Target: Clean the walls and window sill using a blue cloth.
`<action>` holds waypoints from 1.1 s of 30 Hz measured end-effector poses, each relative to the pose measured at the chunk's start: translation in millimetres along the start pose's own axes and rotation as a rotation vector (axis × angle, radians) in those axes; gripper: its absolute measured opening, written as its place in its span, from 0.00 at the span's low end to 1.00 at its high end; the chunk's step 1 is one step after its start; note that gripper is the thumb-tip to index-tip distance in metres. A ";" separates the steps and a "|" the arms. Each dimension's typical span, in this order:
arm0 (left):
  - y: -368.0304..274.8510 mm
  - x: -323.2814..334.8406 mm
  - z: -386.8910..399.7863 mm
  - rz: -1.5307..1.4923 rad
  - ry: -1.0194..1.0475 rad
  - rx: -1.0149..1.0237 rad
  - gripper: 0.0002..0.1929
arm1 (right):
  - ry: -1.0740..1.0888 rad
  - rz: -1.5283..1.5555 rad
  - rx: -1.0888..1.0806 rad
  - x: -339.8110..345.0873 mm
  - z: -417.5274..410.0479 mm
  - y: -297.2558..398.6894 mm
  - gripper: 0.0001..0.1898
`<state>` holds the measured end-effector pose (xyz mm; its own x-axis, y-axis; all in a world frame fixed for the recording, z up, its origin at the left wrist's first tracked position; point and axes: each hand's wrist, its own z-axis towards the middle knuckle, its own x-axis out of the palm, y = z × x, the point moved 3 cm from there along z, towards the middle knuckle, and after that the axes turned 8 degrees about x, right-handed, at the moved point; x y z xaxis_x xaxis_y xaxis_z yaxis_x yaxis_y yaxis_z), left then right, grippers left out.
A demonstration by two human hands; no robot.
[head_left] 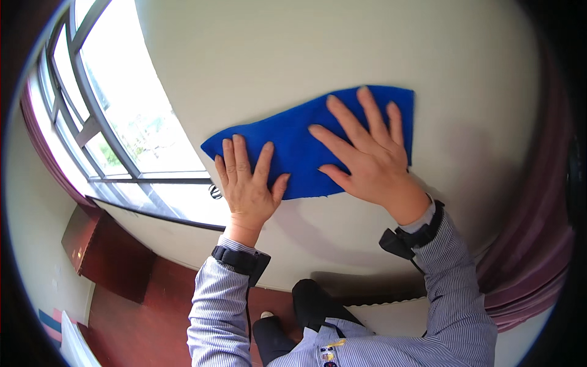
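Note:
A blue cloth (298, 151) lies spread flat against a pale wall (321, 50). My left hand (248, 183) rests on the cloth's lower left part, fingers apart and pointing up. Farther right and a little higher, my right hand (369, 151) presses on the cloth with its fingers spread wide. Neither hand grasps the fabric; both lie flat on top of it. The cloth's right edge hangs straight, and its left end narrows to a point. Black straps with small boxes circle both wrists over striped sleeves.
A bright window (124, 91) with a dark frame stands left, above a sill (179, 204). Below it is a dark red wooden cabinet (114, 252) on a reddish floor (169, 316). A mauve curtain (527, 257) hangs right. A white surface (394, 319) with a scalloped edge lies beside my legs.

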<state>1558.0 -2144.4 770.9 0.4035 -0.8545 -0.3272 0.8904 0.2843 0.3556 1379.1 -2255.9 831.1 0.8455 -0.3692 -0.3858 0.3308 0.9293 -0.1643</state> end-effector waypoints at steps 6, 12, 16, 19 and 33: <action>1.2 -9.7 -54.6 -0.076 0.133 -0.273 0.34 | 0.113 0.137 -0.231 30.0 20.7 35.4 0.28; -68.7 -5.0 -105.6 -0.173 0.310 -0.394 0.37 | 0.319 -0.002 -0.504 48.7 -21.3 38.7 0.30; -104.8 3.0 -132.8 -0.273 0.366 -0.379 0.38 | 0.339 -0.044 -0.565 48.4 -61.8 35.2 0.21; -131.2 9.1 -147.4 -0.337 0.413 -0.400 0.39 | 0.346 -0.044 -0.494 43.6 -97.5 20.5 0.19; -241.5 23.4 -102.4 -0.684 0.443 -0.034 0.33 | 0.192 -0.177 0.263 -46.8 -278.7 -100.0 0.23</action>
<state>1374.0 -2188.5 587.8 -0.1921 -0.5944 -0.7809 0.9731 -0.2187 -0.0729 1189.7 -2334.7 612.6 0.6794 -0.4971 -0.5398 0.5828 0.8125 -0.0148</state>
